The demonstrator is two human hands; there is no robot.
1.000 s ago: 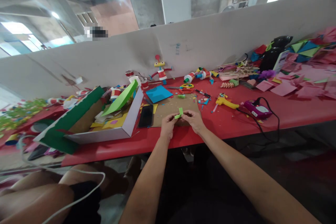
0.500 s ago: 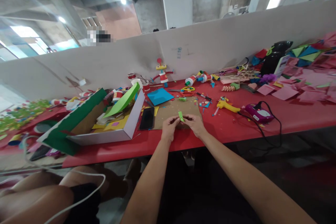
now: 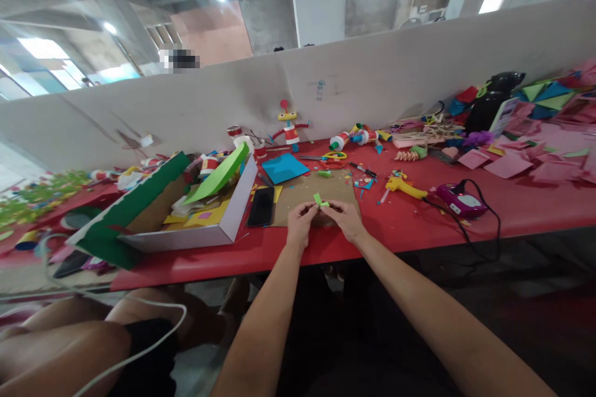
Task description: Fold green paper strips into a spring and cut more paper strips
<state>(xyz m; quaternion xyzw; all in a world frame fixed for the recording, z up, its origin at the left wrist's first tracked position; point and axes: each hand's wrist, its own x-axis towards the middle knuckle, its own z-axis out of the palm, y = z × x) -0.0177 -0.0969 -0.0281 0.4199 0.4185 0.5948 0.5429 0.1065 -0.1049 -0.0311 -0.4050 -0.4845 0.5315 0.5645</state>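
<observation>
Open box (image 3: 186, 239), black phone (image 3: 261, 206) at left edge of cardboard (image 3: 300, 189), left hand (image 3: 300, 222) pinching green paper (image 3: 317, 199) over the cardboard, right hand (image 3: 345, 219) pinching the same paper, yellow glue gun (image 3: 408, 188) on red table (image 3: 395, 223) further right

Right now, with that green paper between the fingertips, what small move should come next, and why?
Probably folding one part of the green paper over the other: the left hand and right hand pinch it, and two parts stick out at an angle. A ribbed green piece lies beyond.
</observation>
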